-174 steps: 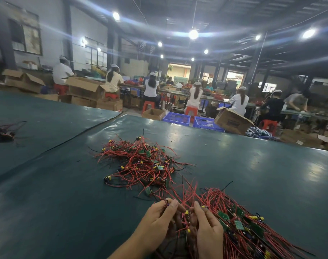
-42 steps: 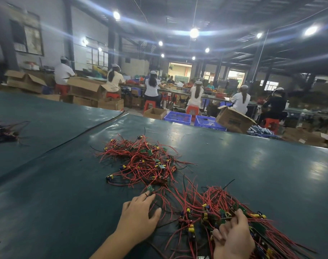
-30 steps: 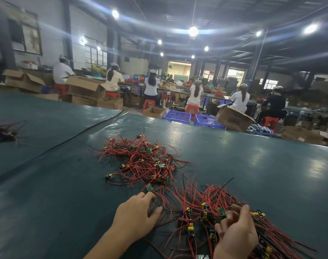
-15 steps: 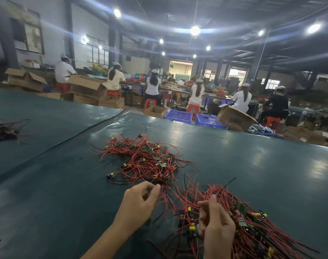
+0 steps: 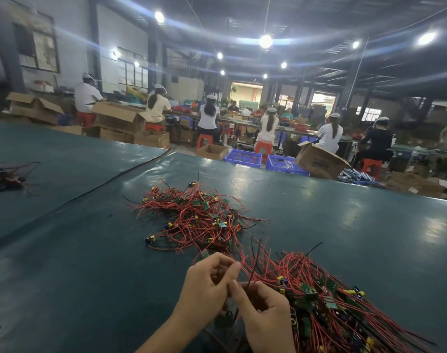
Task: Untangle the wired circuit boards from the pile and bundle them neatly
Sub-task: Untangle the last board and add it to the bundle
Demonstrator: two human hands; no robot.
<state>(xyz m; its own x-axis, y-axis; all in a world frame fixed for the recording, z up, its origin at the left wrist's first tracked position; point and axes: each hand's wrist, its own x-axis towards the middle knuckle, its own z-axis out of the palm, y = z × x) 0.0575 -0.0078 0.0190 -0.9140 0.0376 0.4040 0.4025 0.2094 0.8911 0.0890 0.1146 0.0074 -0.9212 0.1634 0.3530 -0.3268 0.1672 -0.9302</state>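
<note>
A tangled pile of red-wired green circuit boards (image 5: 199, 220) lies in the middle of the dark green table (image 5: 77, 263). A second, more aligned heap of wired boards (image 5: 327, 301) spreads to the lower right. My left hand (image 5: 207, 286) and my right hand (image 5: 263, 314) meet at the near edge of that heap. Both have curled fingers that pinch red and black wires (image 5: 250, 273), which rise between them. What lies under the palms is hidden.
A small dark bundle of wires (image 5: 6, 174) sits at the far left of the table. Beyond the table's far edge stand cardboard boxes (image 5: 319, 161), blue crates (image 5: 242, 157) and several seated workers at benches.
My hands have come together from apart. The left hand lifted off the table and now pinches wires beside the right hand, which moved left and towards me.
</note>
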